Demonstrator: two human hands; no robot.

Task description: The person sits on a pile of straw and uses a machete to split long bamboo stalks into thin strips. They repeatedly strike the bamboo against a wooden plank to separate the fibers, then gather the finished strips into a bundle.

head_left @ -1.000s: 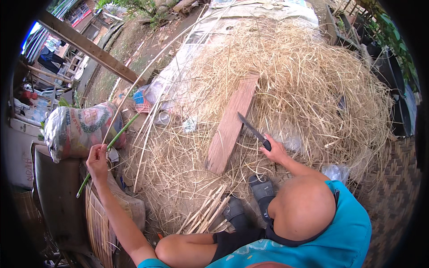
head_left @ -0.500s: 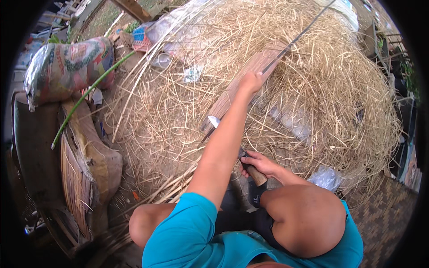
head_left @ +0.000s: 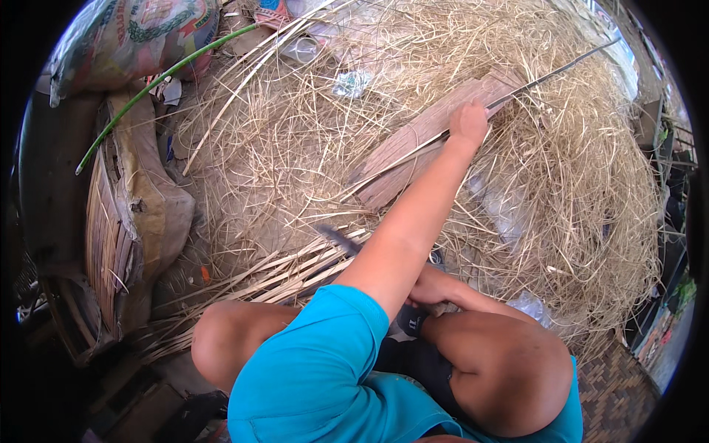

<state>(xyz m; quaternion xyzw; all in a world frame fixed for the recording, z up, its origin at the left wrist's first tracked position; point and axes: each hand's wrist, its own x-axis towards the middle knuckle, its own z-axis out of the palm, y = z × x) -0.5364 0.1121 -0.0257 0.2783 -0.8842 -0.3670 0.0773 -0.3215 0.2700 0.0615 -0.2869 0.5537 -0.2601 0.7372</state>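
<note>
My left hand (head_left: 469, 124) is closed around a long, thin bamboo strip (head_left: 543, 80), dark toward the far right and pale toward its near end. The strip lies slantwise over a weathered wooden board (head_left: 405, 140) on the ground. Partly behind my left forearm, my right hand (head_left: 428, 286) is closed low by my right leg, gripping a knife. Only the knife's dark blade (head_left: 340, 240) shows, on the left side of my forearm and a little blurred; its handle is hidden. The blade is apart from the board.
A big heap of straw-like shavings (head_left: 576, 184) spreads over the right side. Several split strips (head_left: 273, 273) lie by my left knee. On the left are a stuffed sack (head_left: 148, 37), a green stalk (head_left: 159, 81) and a worn seat-like piece (head_left: 159, 199). Clear plastic (head_left: 528, 306) lies near my right knee.
My left hand has moved right with the strip across the board. The knife has come back from the board's near end, toward my body. The whole view has shifted.
</note>
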